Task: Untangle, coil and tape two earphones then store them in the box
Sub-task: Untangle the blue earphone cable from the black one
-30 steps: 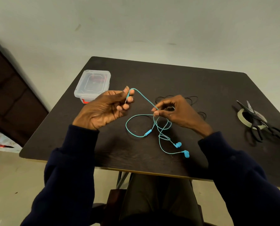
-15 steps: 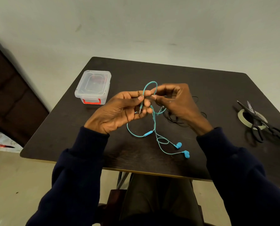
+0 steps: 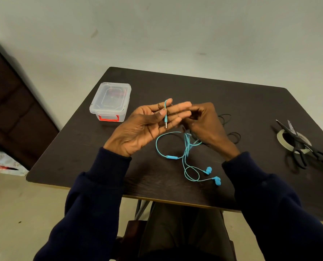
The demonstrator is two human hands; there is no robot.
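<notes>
Head view: person is sitting at a dark bench [image 3: 194,87], both hands working over it. Clear lidded box [image 3: 110,100] with a red latch is sitting on the bench, far-left part; all places below are taken from this box.

Left grip [image 3: 147,125] is hovering just right of the box, palm turned up, fingers nearly straight. Its thumb is pinning the blue earphone [image 3: 185,153] cable against the fingers, so it is grasping the cable. The plug end is lying across those fingers, and the cable is looping over the top finger.

Right grip [image 3: 204,127] is sitting further right of the box, touching the left fingertips. Its fingers are curling in, fingertips hiding behind the left hand. A bunch of blue strands is running up into it, so it is reading as clenched on the cable.

Rest of the blue earphone is lying on the bench, right of the box and nearer the person, with the two buds nearest the bench edge.

Black earphone [image 3: 232,136] is lying loose right of the box, partly behind the right grip.

Scissors [image 3: 303,147] are resting on a tape roll [image 3: 281,138], well right of the box.
</notes>
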